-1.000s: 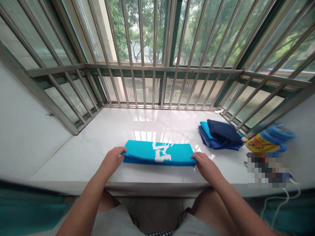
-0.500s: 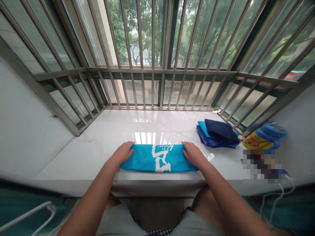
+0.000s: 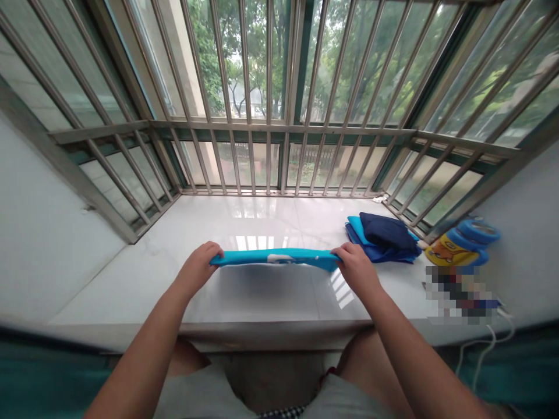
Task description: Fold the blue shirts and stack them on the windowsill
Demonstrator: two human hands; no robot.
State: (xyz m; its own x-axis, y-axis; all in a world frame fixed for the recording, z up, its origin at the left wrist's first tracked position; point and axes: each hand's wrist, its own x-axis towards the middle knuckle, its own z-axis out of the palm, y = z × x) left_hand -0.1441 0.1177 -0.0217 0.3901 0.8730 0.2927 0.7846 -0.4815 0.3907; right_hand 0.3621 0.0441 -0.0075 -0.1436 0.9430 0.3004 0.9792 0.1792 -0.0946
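Observation:
Between my two hands hangs a folded bright-blue T-shirt (image 3: pixel 248 257) with a white print, stretched into a narrow band and lifted off the white ledge (image 3: pixel 262 299). My left hand (image 3: pixel 197 269) is closed on its left end, thumb and fingers pinching the edge. At the other end my right hand (image 3: pixel 357 269) pinches the cloth in the same way, and a corner droops beside it. Most of the print is out of sight because the cloth is seen nearly edge-on. Beyond my right hand lies a stack of folded clothes (image 3: pixel 386 235), navy on top with lighter blue beneath.
A blue and yellow bottle (image 3: pixel 458 244) stands by the right wall, with a blurred-out patch before it. White cables (image 3: pixel 483 349) hang over the ledge's front edge at the right. Metal window bars (image 3: pixel 283 125) close off the back and sides.
The T-shirt has risen from lying flat on the ledge and tipped edge-on, moving slightly away from me. My hands have moved farther apart along with its ends.

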